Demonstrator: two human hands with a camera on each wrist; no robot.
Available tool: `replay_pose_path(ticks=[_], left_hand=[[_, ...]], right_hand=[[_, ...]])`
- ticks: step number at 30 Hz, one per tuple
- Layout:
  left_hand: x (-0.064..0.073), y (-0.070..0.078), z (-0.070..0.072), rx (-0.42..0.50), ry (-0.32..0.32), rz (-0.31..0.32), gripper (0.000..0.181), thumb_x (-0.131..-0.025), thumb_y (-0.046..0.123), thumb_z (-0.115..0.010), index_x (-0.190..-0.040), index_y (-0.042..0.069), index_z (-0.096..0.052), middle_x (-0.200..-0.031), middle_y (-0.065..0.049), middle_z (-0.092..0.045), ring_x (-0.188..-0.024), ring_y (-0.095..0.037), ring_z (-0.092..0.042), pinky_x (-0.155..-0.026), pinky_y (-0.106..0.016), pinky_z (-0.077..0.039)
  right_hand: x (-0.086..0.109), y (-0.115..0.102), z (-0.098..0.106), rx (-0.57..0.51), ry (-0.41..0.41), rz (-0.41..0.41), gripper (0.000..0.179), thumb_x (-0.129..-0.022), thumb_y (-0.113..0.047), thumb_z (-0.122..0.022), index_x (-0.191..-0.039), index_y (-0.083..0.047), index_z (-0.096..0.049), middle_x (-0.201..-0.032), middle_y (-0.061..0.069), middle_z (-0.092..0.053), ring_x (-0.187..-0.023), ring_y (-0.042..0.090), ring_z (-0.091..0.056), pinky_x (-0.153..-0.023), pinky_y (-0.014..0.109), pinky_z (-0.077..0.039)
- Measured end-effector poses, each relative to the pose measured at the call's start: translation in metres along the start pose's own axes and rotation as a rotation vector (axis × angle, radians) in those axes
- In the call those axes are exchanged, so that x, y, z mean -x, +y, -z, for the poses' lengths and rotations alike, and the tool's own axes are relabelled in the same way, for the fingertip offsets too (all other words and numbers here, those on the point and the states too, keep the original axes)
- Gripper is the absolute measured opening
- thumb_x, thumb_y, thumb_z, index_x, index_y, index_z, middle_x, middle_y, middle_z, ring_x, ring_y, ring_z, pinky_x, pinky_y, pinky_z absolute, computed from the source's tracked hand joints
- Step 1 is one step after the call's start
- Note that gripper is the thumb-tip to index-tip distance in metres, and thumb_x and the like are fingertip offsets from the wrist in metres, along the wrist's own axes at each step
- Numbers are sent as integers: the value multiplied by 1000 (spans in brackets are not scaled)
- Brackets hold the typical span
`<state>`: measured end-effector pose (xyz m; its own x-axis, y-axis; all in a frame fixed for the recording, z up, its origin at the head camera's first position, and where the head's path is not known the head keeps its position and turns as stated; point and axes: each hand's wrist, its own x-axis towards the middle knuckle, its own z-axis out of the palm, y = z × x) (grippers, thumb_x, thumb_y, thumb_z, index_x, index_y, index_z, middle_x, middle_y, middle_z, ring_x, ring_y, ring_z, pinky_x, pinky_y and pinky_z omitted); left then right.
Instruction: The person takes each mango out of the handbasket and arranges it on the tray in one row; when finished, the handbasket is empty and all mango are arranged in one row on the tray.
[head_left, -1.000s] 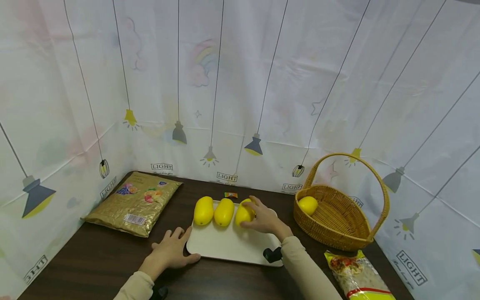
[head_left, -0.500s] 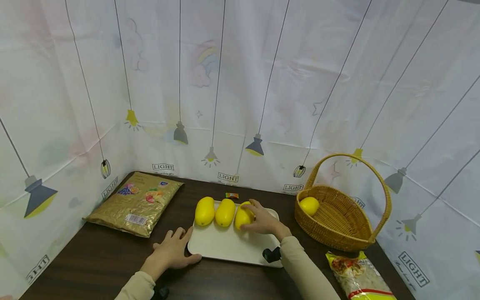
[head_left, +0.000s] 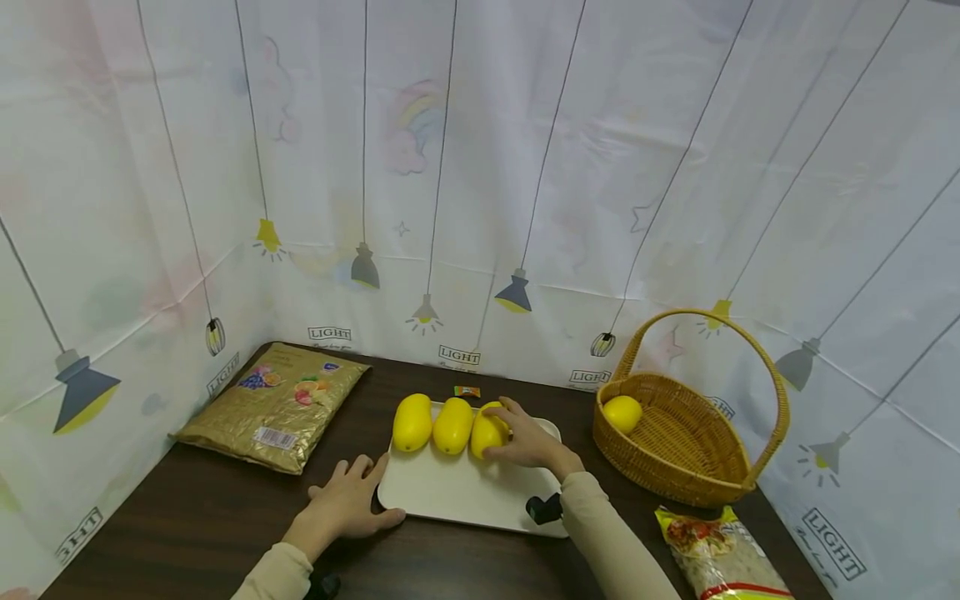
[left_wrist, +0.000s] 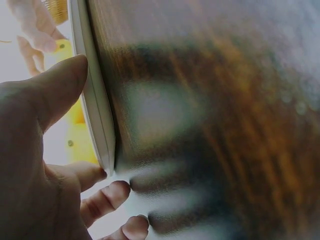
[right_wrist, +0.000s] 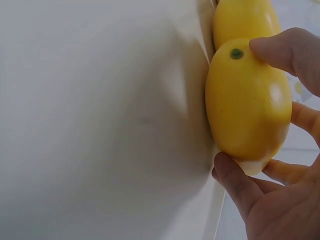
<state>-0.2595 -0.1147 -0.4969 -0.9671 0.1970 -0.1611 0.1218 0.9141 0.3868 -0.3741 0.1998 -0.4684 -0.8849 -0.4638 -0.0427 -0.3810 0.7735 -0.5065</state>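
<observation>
My right hand holds a yellow lemon at the back right of the white tray. In the right wrist view the thumb lies on its stem end and the fingers are around the pointed end. Left of it on the tray lie two more yellow fruits, a middle one and a slightly bigger one, in a row. My left hand rests at the tray's left front corner. Its fingers are spread on the table, and the thumb touches the rim.
A wicker basket with a tall handle and one lemon stands right. A gold packet lies at the left. A clear food bag is at the front right. A small candy lies behind the tray.
The whole scene drifts slightly right as the head view shifts. Both hands stay in place, the right one still on the lemon.
</observation>
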Motion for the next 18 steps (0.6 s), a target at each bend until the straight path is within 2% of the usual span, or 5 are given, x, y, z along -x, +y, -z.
replay_pose_path(ticks=[5,18], left_hand=[[0,0,0,-4,2,-1,99,-81,74,-65,-158,22,-34,-147,-8,-43,-122,-34,-44,-82,-81,-38],[1,0,1,-8,-4,5,98,-81,74,-65,-159,22,-33,-149,-9,-43,-124,-35,-44,-83,-82,-38]], right_hand=[[2,-3,2,-46,-6,6,66,-83,-34,-78,-142,-21,-52,-166,23,-17,-150,47,-28,-112,66,-37],[1,-2,4,-12,-3,-5,73,-83,-37,-77,-148,-22,-48,-166,22,-17,-150,47,-28,-114,69,-32]])
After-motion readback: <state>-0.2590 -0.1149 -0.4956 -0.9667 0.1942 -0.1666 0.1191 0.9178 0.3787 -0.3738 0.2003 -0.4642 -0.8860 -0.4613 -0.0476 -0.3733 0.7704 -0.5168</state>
